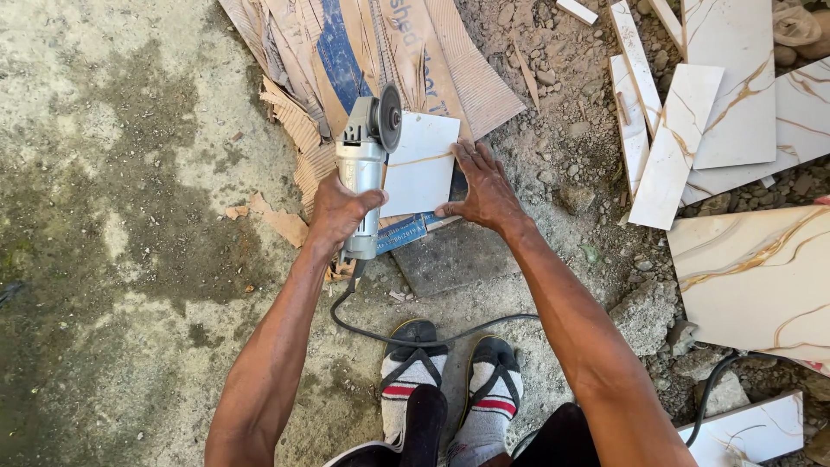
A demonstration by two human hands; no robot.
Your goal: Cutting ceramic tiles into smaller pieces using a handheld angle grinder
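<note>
My left hand (339,212) grips the grey body of an angle grinder (364,156), whose disc (388,118) stands at the upper left corner of a small white tile piece (421,164) with a thin gold vein. My right hand (481,186) lies flat with spread fingers on the tile's right edge and presses it onto torn cardboard (380,52). The grinder's black cord (406,335) loops back past my feet in sandals and striped socks (450,389).
Bare concrete ground (130,216) spreads to the left. Rubble and small stones (571,147) lie to the right. Several white gold-veined tile strips and slabs (692,130) are piled at the upper right, with a large tile (761,277) at the right edge.
</note>
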